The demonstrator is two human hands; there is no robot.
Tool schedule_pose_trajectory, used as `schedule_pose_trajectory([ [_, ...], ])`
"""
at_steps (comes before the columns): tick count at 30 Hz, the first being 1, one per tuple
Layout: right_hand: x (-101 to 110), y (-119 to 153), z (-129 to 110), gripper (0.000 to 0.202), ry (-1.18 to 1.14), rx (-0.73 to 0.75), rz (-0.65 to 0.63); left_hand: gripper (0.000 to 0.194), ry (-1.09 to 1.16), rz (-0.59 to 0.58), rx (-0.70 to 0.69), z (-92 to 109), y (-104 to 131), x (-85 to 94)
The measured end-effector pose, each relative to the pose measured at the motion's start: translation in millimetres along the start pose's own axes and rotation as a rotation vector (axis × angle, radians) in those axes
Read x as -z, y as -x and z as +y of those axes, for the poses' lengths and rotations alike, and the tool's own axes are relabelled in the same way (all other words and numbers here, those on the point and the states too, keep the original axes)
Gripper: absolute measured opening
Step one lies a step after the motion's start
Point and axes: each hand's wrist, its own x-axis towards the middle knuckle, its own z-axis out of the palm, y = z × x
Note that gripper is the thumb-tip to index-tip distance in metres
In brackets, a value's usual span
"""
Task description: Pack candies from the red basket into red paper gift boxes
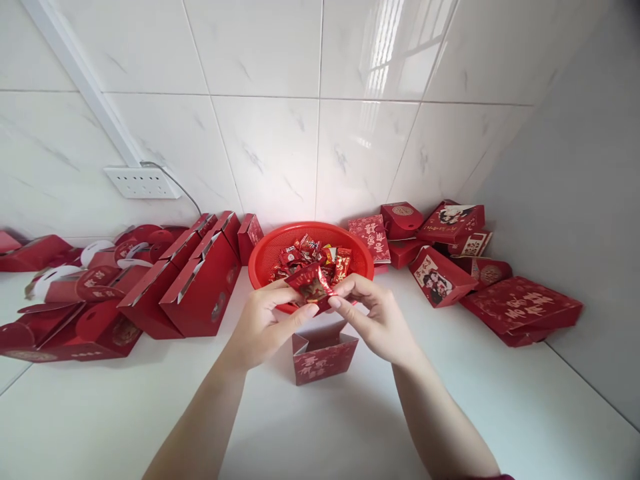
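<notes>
A shiny red wrapped candy (314,285) is pinched between my two hands, above the front rim of a red plastic basket (260,260). My left hand (270,320) grips its left side with thumb and fingers. With thumb and forefinger, my right hand (373,317) holds the right end of the wrapper. Several wrapped candies (309,250) lie heaped in the basket behind. Below my hands a small red gift box (325,360) stands upright on the white table, its top open. My hands hide part of the basket's front.
Open red boxes (200,287) stand in rows at the left, beside boxes with white handles (97,253). Several closed red boxes (525,307) are piled at the right. A tiled wall (270,153) with a power strip (143,183) rises behind.
</notes>
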Motion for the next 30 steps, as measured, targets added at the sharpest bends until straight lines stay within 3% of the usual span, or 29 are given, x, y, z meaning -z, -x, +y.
schedule_pose_trajectory([
  [7,-5,-8,4,0.021,0.093,-0.075,-0.258,0.027,0.084,0.036,0.133,-13,-7,7.4],
  [10,-3,-11,7,0.024,0.067,-0.102,-0.226,0.032,0.085,-0.038,0.174,-16,-6,16.7],
  [13,-1,-13,10,0.029,0.025,-0.113,-0.141,0.034,0.084,-0.197,0.211,-16,-6,23.3],
  [17,2,-13,11,0.034,0.002,-0.141,-0.125,0.036,0.035,-0.323,0.254,-16,-6,23.3],
  [30,9,-12,10,0.03,0.121,-0.085,-0.183,0.016,-0.054,-0.04,0.18,-18,-8,18.1],
])
